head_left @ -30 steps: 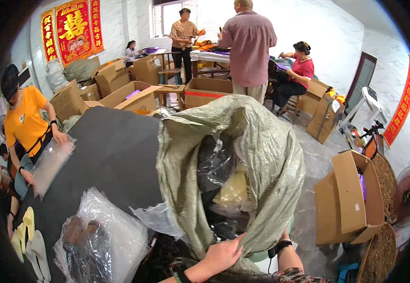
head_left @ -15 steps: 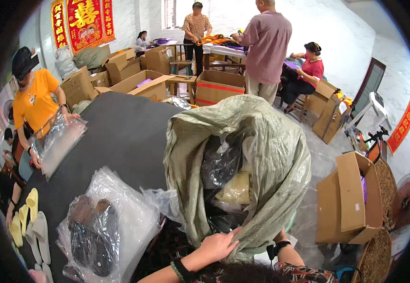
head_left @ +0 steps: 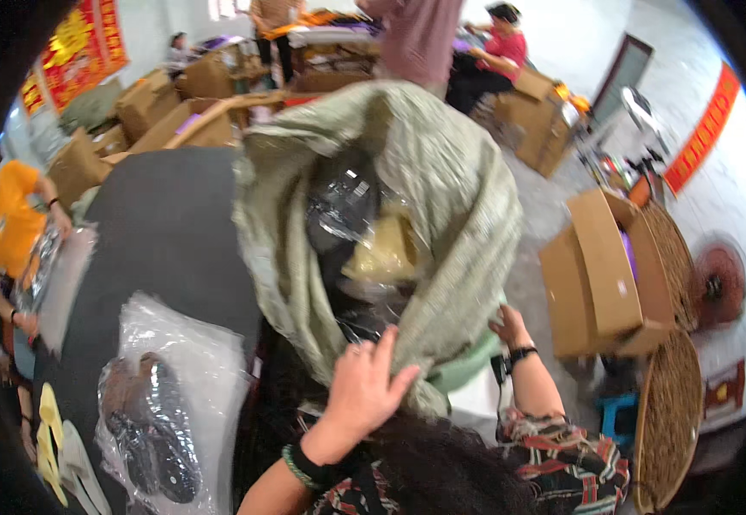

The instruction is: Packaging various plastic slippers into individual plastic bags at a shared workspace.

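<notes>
A large pale green woven sack [head_left: 467,232] stands with its mouth open in front of me. Inside it lie clear-bagged items, one dark bundle [head_left: 343,210] and one yellow bundle [head_left: 386,249]. My left hand [head_left: 366,382] rests at the sack's near rim, fingers stretched and spread, holding nothing. Along the sack's right outer side is my right hand [head_left: 512,326], its fingers apart and partly turned away. On the dark table [head_left: 175,232], left of the sack, a pair of dark slippers [head_left: 150,429] in clear plastic lies on a stack of clear bags [head_left: 214,369].
Pale yellow slippers [head_left: 49,421] and white slippers [head_left: 77,468] lie at the table's near left. A co-worker in orange [head_left: 14,215] handles clear bags there. An open carton [head_left: 591,257], a woven round tray [head_left: 669,421] and a fan [head_left: 720,287] stand on the right.
My view has tipped downward and shifted right. My left hand's fingers have spread and reach farther over the sack's rim. More of my right hand shows beside the sack.
</notes>
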Motion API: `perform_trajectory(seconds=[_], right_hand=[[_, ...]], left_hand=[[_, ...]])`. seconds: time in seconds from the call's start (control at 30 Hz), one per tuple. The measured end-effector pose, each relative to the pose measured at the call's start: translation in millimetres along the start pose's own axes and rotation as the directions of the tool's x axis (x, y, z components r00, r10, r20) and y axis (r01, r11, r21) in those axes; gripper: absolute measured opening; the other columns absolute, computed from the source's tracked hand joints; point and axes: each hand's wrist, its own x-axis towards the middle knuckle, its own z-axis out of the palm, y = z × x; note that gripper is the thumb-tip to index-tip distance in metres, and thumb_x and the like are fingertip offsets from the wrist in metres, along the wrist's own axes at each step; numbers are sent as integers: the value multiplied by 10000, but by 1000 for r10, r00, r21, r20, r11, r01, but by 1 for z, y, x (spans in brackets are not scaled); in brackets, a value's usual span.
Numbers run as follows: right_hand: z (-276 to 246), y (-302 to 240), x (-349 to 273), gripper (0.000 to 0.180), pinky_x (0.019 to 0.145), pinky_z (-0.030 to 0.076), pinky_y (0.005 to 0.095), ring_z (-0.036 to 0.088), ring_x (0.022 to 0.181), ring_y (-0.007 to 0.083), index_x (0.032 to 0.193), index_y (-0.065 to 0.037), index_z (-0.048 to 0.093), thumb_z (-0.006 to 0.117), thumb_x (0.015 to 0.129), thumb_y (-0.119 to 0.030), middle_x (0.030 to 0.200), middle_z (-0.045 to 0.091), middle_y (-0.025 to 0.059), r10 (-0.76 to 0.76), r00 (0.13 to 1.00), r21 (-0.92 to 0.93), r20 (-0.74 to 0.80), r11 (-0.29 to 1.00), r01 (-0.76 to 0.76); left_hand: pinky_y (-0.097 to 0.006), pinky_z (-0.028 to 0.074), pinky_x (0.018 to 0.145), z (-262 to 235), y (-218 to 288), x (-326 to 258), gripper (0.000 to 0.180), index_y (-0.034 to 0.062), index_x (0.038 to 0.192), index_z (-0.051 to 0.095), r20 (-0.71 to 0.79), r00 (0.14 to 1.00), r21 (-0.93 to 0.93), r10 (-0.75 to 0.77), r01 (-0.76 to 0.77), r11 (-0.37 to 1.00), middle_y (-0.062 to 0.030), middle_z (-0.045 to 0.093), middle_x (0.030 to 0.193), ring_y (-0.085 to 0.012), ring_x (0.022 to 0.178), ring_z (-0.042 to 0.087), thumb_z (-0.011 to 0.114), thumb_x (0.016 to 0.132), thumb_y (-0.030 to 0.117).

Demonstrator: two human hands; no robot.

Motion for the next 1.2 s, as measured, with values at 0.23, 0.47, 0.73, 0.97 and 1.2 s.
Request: perform_trajectory(seconds=[0.23,0.47,0.73,0.97,1.2], right_hand=[[-83,-80,47,309,824,497,332,587,1016,209,1180,-21,619,624,905,-161,1129,606,83,510,791,593,-339,768,-241],[-145,-359,35,245,1068,387,385,490,1301,247,1142,-3,595,522,909,25,1435,494,174,-119,703,317,-701,831,457],[-76,-553,-63,282,982,484,458,597,1163,398,1047,-4,638,616,777,73,1234,619,229,-874,477,632,-92,319,706],[9,-652,-95,349,975,468,443,545,1181,388,1170,-19,579,672,834,0,1324,543,198,-949,279,700,145,297,649],[-19,-720,-69,472,922,501,453,623,1054,389,1292,-6,554,652,926,-287,1108,665,206,-824,-252,557,508,91,825]], left_hand=[[-461,419,954,-16,10,-5,610,-22,1336,547,-116,990,-9,77,-79,997,-199,583,1177,-367,1088,546,679,902,387],[-451,406,985,-36,7,-32,571,-4,1314,573,-170,985,-1,34,-34,999,-174,589,1196,-342,1114,553,706,887,350],[-433,435,965,-111,0,-107,424,19,1191,649,-406,900,52,-157,194,980,-135,625,1172,-310,1092,589,764,817,181],[-414,469,919,-174,4,-229,270,47,1068,687,-715,568,69,-408,638,767,-129,684,1038,-332,999,623,755,815,113],[-457,450,911,-175,-7,-328,296,14,1089,624,-864,305,113,-400,893,435,-180,636,1074,-374,1038,576,703,809,69]])
